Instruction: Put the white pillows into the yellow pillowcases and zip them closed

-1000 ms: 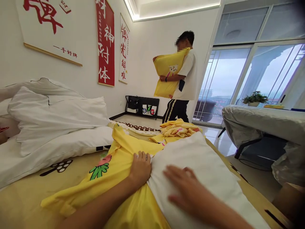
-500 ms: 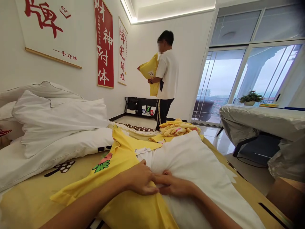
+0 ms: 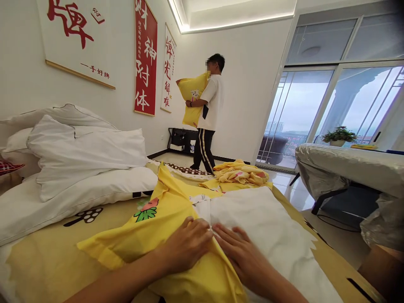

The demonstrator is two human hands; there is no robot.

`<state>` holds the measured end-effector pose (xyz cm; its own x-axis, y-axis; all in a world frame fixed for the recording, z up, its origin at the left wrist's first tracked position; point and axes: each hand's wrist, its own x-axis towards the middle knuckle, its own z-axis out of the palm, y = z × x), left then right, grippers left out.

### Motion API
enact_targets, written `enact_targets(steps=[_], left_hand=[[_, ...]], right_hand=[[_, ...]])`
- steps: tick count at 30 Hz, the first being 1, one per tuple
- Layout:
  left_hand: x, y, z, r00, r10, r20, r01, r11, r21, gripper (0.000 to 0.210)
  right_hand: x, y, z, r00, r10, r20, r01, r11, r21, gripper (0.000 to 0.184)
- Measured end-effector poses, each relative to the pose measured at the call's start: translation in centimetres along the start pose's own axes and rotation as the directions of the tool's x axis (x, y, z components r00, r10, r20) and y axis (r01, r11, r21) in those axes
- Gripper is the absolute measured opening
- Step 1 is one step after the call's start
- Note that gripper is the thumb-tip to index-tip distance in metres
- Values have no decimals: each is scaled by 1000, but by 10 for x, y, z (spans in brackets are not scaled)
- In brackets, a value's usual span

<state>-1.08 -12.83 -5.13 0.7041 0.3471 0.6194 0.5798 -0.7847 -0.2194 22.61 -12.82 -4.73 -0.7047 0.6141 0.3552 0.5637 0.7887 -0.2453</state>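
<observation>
A yellow pillowcase with a carrot print lies spread on the bed in front of me, its opening edge around the near end of a white pillow. My left hand is closed, its curled fingers gripping the pillowcase near that edge. Just right of it, my right hand rests with fingers stretched over the white pillow beside the yellow edge. The part of the pillow under the cloth is hidden.
White pillows are heaped at the left. Crumpled yellow bedding lies at the bed's far edge. Beyond it a person carries a yellow pillow. A plastic-covered table with a potted plant stands right.
My right hand has opened from a pinch and now lies flatter on the white pillow. My left hand keeps hold of the pillowcase. The other person has stepped left.
</observation>
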Motion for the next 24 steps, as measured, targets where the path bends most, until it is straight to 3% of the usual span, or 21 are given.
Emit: enact_targets(steps=[2,4,6,8,13,17,20,22,24], left_hand=[[-41,6,-6,987,43,-156,-37,998,43,19],[-75,18,-7,956,158,-248,-138,986,94,12],[-95,29,-2,942,229,-247,-189,966,174,14],[-99,36,6,948,237,-211,-188,955,231,15],[-78,38,27,944,299,-141,-279,949,148,12],[-54,42,28,937,349,-29,-344,933,103,22],[-24,45,18,916,379,-133,-367,924,110,17],[0,48,14,925,313,-216,-300,949,95,16],[18,54,21,945,261,-199,-250,965,81,16]], right_hand=[[-27,0,-15,996,-88,26,91,937,-336,49],[-52,-1,-17,970,-242,-9,188,777,-601,50],[-67,-2,-8,930,-365,-44,215,637,-740,48],[-70,-1,6,917,-392,-68,194,589,-784,43],[-46,15,33,907,-387,-166,188,725,-662,24],[-20,17,21,940,-340,-23,249,734,-632,19],[9,3,6,974,-228,-8,176,775,-607,21],[33,-7,4,996,-88,-22,62,833,-550,21],[55,-11,14,997,81,12,-68,891,-449,23]])
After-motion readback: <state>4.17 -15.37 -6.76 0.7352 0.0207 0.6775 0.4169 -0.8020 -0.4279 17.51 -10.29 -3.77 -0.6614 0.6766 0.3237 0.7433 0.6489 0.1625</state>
